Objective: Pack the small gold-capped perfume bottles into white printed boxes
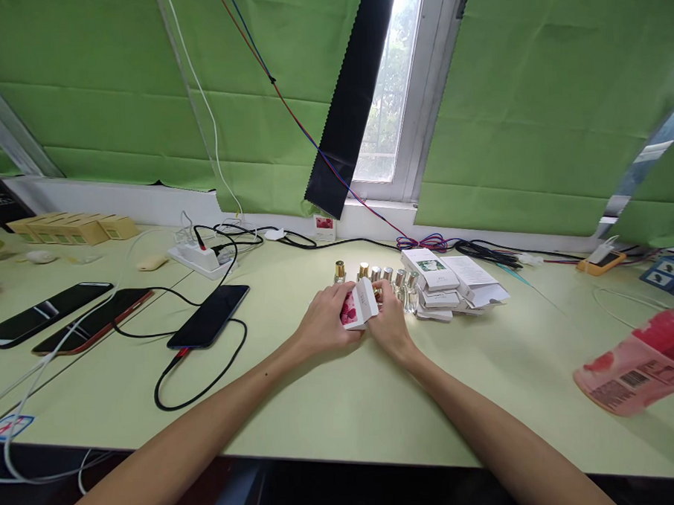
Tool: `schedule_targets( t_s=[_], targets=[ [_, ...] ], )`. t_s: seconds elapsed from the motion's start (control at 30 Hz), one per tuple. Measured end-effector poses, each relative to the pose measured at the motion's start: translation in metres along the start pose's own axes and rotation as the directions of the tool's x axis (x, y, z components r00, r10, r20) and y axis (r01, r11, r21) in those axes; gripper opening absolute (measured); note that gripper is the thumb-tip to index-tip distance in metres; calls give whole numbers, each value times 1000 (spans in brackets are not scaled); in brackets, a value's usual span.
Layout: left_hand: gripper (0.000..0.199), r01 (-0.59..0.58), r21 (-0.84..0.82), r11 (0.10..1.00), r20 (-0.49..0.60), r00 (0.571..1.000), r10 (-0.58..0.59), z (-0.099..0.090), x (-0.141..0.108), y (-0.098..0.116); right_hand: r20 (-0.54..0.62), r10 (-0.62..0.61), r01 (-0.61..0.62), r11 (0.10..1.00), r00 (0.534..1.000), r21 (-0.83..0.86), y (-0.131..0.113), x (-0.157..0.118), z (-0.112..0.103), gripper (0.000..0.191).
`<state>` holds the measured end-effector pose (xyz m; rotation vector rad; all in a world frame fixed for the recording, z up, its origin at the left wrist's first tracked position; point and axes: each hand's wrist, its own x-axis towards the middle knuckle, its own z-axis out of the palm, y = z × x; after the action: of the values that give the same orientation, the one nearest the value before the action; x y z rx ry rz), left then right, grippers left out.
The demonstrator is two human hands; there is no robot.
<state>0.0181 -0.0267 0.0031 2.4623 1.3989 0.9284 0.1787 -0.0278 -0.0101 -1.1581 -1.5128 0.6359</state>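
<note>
A small white carton (364, 305) with a pink flower picture is tilted up between my hands, above the table. My left hand (329, 317) is closed around its left side. At the carton's right edge, the bent fingers of my right hand (389, 317) grip it; their tips are partly hidden. Just behind the hands stand several small glass bottles (413, 297) with gold and silver caps, one gold-capped bottle (339, 270) apart on the left. To the right of the bottles lies a pile of flattened white cartons (436, 278).
Left of my arms lie a phone (209, 318) on a cable, two more phones, and a white power strip (197, 258). Yellow boxes (73, 228) line the back left. A pink cup (643, 362) lies at right. Cables run along the wall, where a flower-print carton (325, 228) stands.
</note>
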Motion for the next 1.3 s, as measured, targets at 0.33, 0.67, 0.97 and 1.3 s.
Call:
schedule_targets(
  t_s=[0.33, 0.67, 0.97, 1.3],
  targets=[
    [75, -4, -10, 1000, -1, 1000, 4, 1, 0, -1, -2, 10, -9, 1000, 1000, 10, -1, -2, 0, 12],
    [76, -1, 5, 1000, 0, 1000, 1, 3, 0, -3, 5, 15, -15, 1000, 1000, 23, 0, -1, 2, 9],
    [76, -6, 6, 1000, 11, 1000, 6, 2, 0, -2, 28, 20, -21, 999, 999, 29, 1, -1, 2, 10],
    [76, 0, 14, 1000, 16, 1000, 0, 3, -1, -3, 61, 16, -19, 999, 998, 48, 6, 1, 2, 15]
  ],
)
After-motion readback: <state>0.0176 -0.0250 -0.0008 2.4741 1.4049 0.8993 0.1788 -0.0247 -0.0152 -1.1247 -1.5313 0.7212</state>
